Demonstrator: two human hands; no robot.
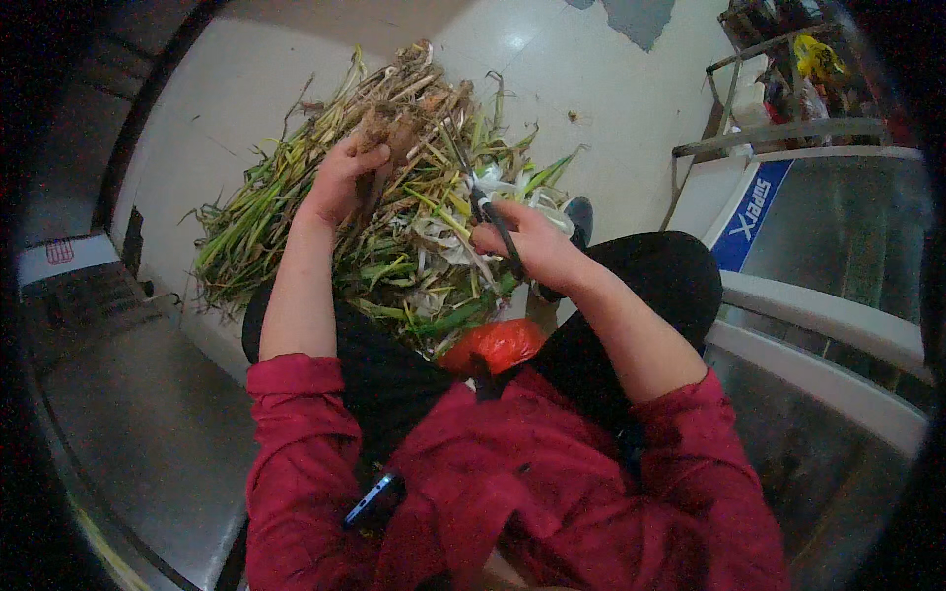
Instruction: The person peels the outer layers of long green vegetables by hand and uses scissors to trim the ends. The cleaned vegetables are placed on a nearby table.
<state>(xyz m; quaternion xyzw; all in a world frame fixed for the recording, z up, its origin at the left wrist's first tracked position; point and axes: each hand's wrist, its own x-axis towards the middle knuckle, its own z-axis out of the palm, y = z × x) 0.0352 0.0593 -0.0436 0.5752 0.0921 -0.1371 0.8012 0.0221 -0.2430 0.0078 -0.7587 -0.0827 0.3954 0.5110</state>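
Note:
My left hand grips a bunch of plant stalks by their brown, rooty end. In my right hand is a pair of scissors with black handles, its blades pointing up and left, a little right of the held roots. Beneath both hands a heap of long green and yellowed leafy stalks lies on the floor, with its root ends at the far side. Loose trimmed leaves and pale, thin peelings are spread between my knees. The exact kind of plant cannot be told.
A red plastic bag lies between my legs. At right stands a glass-topped chest freezer, with a metal rack of goods behind it. A dark cabinet or appliance is at left. A phone rests by my left side.

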